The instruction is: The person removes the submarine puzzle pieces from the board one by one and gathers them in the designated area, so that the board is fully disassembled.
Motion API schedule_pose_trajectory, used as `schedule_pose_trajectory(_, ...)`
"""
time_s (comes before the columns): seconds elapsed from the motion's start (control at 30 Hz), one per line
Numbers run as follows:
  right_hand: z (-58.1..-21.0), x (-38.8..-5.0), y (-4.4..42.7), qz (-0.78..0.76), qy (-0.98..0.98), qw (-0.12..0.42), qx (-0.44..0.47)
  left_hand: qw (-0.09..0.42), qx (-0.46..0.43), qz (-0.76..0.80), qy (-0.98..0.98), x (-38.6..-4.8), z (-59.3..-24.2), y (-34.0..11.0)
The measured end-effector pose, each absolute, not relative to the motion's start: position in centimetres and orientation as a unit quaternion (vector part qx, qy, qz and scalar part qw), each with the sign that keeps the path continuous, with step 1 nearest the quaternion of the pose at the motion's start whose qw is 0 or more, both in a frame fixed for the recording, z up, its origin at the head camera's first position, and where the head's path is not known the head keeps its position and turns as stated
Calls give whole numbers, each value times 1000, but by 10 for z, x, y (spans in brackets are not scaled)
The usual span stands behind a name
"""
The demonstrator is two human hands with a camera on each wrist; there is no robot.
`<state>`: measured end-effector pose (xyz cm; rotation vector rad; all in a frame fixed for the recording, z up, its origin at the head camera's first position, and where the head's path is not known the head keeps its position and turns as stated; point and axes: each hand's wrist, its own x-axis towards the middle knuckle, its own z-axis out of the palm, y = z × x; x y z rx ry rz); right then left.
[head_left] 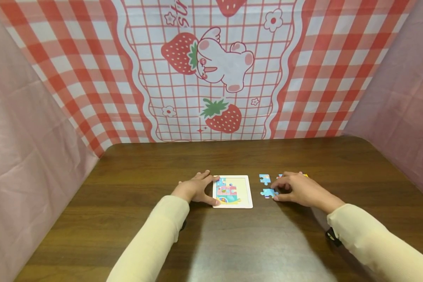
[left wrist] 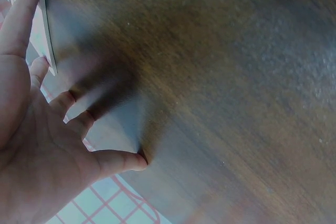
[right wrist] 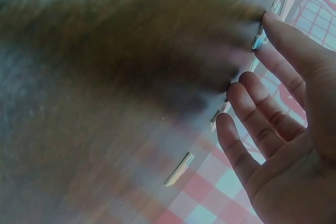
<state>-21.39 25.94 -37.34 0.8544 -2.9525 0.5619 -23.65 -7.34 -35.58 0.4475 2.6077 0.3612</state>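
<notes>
A square white-framed puzzle board (head_left: 250, 196) lies flat on the table, its left part filled with pink, blue and green pieces. My left hand (head_left: 196, 189) rests at its left side, thumb and a fingertip touching the frame and the other fingers spread. In the left wrist view the left hand (left wrist: 47, 129) lies palm-side to the camera beside the board's edge. My right hand (head_left: 299, 189) pinches the right side of a blue puzzle piece (head_left: 268, 192) with thumb and index finger. The right wrist view shows that piece (right wrist: 259, 38) between the right hand's (right wrist: 294, 114) fingertips.
Another blue puzzle piece (head_left: 264, 179) lies just behind the pinched one. Further pieces, one yellow (head_left: 306, 175), are partly hidden behind the right hand. A strawberry-print cloth (head_left: 211, 78) hangs at the back edge of the brown table (head_left: 155, 164), with pink cloth at both sides.
</notes>
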Motion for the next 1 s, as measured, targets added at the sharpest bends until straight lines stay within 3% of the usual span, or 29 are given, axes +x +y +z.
schedule_pose_trajectory(0.53,-370,-215,259,181,-944,5,277,234,161,139,949,-236,-357,-74)
schedule_pose_trajectory(0.8,-361,-225,256,250,-922,39,292,236,159,137,949,-235,-356,-73)
schedule_pose_trajectory(1.0,-357,-228,241,298,-910,23,288,238,156,138,949,-236,-356,-74)
